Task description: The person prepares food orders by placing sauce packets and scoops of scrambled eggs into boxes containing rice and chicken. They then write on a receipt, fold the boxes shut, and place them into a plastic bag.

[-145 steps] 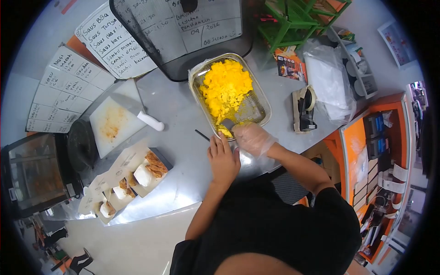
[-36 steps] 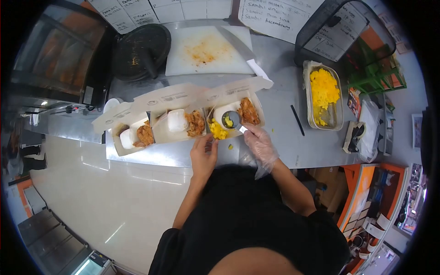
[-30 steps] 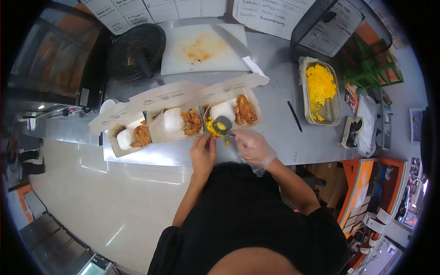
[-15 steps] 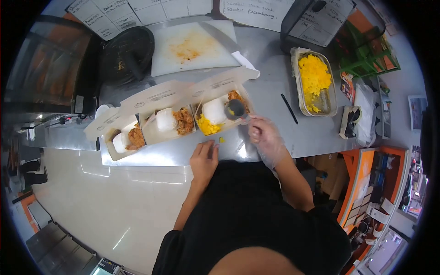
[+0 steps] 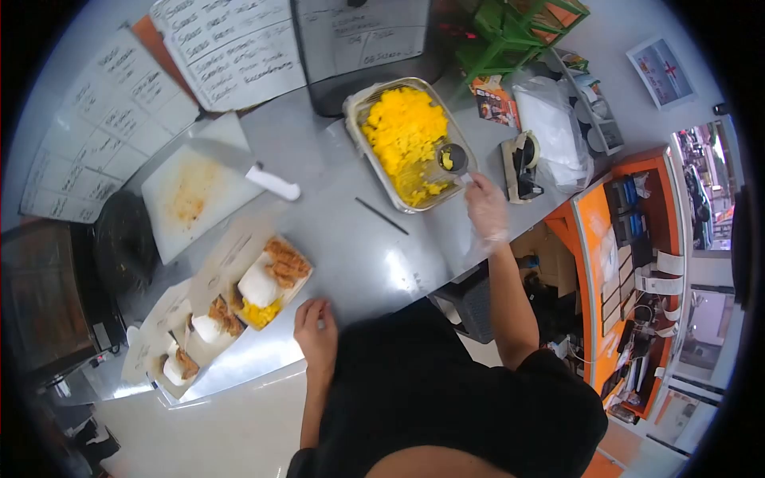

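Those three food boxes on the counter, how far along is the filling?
Perhaps a third done with the yellow food. The right-hand box holds a white mound, browned pieces and some yellow. In hand: the right hand holds a scoop with a little yellow over the tray. Probably left: the middle box and left-hand box, which show no yellow; all lids stand open.

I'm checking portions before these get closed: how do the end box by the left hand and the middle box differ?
The end box has yellow food in its front corner; the middle box shows none. The end box has a neighbor on one side only, while the middle box sits between it and the third box. Both stand open, each with a white mound and browned food.
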Available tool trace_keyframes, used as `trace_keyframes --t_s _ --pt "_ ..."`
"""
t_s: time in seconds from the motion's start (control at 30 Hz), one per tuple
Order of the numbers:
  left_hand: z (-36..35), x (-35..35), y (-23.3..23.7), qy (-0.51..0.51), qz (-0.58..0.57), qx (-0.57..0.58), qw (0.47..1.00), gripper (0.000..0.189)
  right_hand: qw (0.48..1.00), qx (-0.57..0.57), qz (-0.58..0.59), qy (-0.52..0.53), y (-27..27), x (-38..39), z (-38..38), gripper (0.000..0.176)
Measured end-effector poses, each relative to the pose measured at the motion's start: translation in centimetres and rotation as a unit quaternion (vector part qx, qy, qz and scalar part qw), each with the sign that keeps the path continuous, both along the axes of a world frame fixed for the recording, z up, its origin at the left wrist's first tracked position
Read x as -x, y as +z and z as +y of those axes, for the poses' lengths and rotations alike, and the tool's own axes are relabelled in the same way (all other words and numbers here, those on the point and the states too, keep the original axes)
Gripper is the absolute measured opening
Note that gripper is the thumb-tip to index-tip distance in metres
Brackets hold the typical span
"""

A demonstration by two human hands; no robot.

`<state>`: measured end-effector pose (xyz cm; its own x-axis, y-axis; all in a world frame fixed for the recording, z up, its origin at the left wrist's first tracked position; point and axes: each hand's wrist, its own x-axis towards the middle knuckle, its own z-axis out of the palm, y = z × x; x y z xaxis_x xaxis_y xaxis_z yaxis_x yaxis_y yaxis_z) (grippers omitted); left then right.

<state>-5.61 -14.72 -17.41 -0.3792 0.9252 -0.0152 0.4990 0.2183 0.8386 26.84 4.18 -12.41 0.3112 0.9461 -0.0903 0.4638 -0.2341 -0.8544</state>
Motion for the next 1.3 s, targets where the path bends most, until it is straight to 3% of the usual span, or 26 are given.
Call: trace_keyframes --t_s 0.03,0.1,0.17,0.23,0.3,0.37,0.4,0.57,0.63,0.77,0.93,1.07,1.17,1.3 --pt "1.6 -2.1 0.8 -0.003 0.004 0.0 1.0 0.012 1.0 0.0 0.004 -0.003 -0.7 -1.0 1.2 0.032" --pt "6.6 -6.7 2.2 -0.081 0.03 -0.106 0.991 0.014 0.953 -0.091 -0.251 0.145 -2.1 -2.3 3.9 0.039" --pt "11.5 -10.9 3.4 -0.151 0.114 -0.188 0.964 0.021 0.949 -0.101 -0.253 0.155 -1.6 -1.4 5.9 0.036" --pt "15.3 -14.4 3.2 -0.181 0.118 -0.148 0.965 0.031 0.896 -0.104 -0.363 0.234 -1.9 -1.1 8.3 0.029" --pt "17.2 -16.2 2.5 -0.175 0.149 -0.145 0.962 0.035 0.893 -0.079 -0.374 0.238 -1.7 -0.5 9.7 0.026" --pt "18.0 -17.3 1.4 -0.172 0.175 -0.14 0.959 0.04 0.825 -0.099 -0.426 0.359 -3.2 -0.7 10.2 0.023" --pt "17.8 -17.4 0.8 -0.159 0.164 -0.146 0.963 0.042 0.81 -0.007 -0.454 0.372 -3.7 -0.2 9.4 0.022" --pt "16.5 -16.9 -0.3 -0.149 0.141 -0.149 0.967 0.049 0.799 -0.077 -0.382 0.457 -2.6 -1.5 9.9 0.024" --pt "16.4 -16.8 0.1 -0.163 0.164 -0.156 0.96 0.055 0.817 -0.016 -0.423 0.391 1.1 -0.8 10.7 0.022" --pt "16.3 -16.9 -0.3 -0.152 0.166 -0.18 0.958 0.059 0.835 0.01 -0.399 0.378 0.2 -0.4 10.6 0.021" --pt "16.4 -16.9 -0.4 -0.157 0.179 -0.189 0.953 0.059 0.829 0.018 -0.353 0.432 -3.2 -0.6 6.9 0.02" --pt "16.6 -17.1 -0.4 -0.154 0.164 -0.19 0.956 0.058 0.827 -0.012 -0.403 0.391 1.1 -1.2 8.8 0.019" --pt "17.8 -16.8 -0.6 -0.162 0.2 -0.209 0.943 0.058 0.827 0.049 -0.419 0.373 1.1 -0.5 9.6 0.021" --pt "18.8 -16.9 -1.1 -0.15 0.19 -0.233 0.942 0.055 0.821 -0.066 -0.407 0.396 -1.5 -0.7 9.6 0.02"
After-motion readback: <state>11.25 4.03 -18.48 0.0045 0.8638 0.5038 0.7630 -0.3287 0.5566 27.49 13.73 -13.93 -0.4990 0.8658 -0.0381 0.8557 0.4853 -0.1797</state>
